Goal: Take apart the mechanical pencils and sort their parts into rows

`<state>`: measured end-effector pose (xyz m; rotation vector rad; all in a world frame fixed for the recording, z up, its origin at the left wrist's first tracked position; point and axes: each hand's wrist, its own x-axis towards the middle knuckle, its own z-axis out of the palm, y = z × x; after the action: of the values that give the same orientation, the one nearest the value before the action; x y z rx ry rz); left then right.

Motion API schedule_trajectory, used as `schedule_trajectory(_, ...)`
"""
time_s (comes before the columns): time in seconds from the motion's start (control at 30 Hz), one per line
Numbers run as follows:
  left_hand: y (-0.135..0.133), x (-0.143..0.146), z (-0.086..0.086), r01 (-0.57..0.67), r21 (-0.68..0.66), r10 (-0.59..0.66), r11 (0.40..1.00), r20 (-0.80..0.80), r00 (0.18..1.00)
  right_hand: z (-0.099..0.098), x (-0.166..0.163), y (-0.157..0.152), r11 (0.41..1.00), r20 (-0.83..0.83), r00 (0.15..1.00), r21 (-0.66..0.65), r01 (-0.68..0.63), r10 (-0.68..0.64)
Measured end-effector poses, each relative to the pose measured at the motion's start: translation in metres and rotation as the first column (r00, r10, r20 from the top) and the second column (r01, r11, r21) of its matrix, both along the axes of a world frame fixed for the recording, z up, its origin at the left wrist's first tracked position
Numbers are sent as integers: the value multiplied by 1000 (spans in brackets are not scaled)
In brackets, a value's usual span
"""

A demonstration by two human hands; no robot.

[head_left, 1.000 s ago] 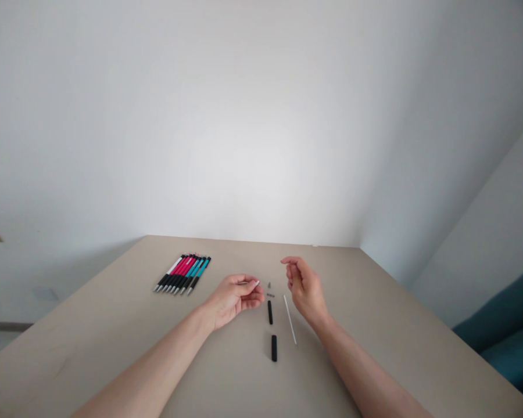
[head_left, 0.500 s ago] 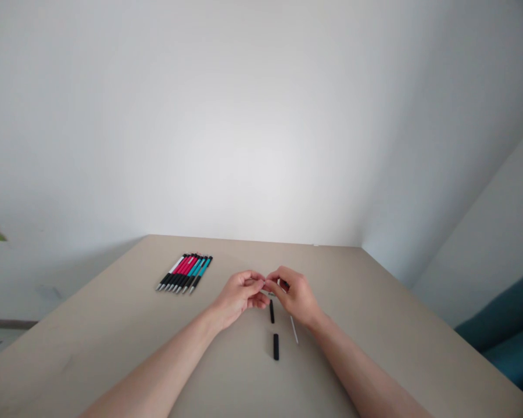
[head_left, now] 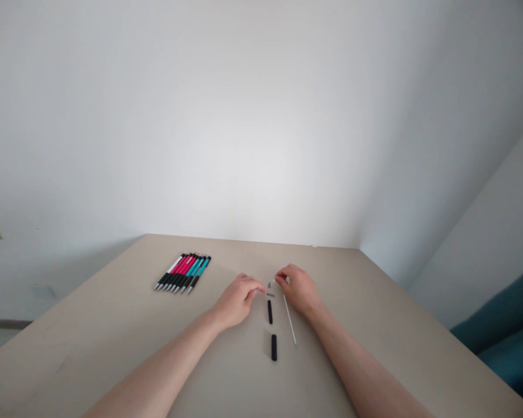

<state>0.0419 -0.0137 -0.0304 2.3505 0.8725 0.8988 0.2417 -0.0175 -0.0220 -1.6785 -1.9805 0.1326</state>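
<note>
Pale walls (head_left: 261, 145) are standing behind a beige counter (head_left: 226, 377) that I am viewing remotely. My left hand (head_left: 236, 299) is hovering beside a small spring (head_left: 271, 295); I cannot tell whether its fingers are gripping anything. My right hand (head_left: 300, 291) is keeping thumb and forefinger close together at a tiny white piece (head_left: 273, 281), the grip unclear. Between them a metal tip (head_left: 269, 285) is lying; nearer me, two black tubes (head_left: 274, 348) and a white refill (head_left: 290, 320) are resting, with assembled pens (head_left: 182, 273) lining up leftward.

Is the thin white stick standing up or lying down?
Lying down: the thin white stick stretches flat along the table, near the right hand.
</note>
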Motion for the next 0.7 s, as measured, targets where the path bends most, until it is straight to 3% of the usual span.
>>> schedule_trajectory(0.2,4,-1,-3,142,82,-128,986,-158,979,-2,-3,1,999,42,999,-32,3,-1)
schedule_trajectory(0.7,4,1,-2,161,78,-148,984,-154,977,1,-5,1,999,1,1000,-36,26,-26)
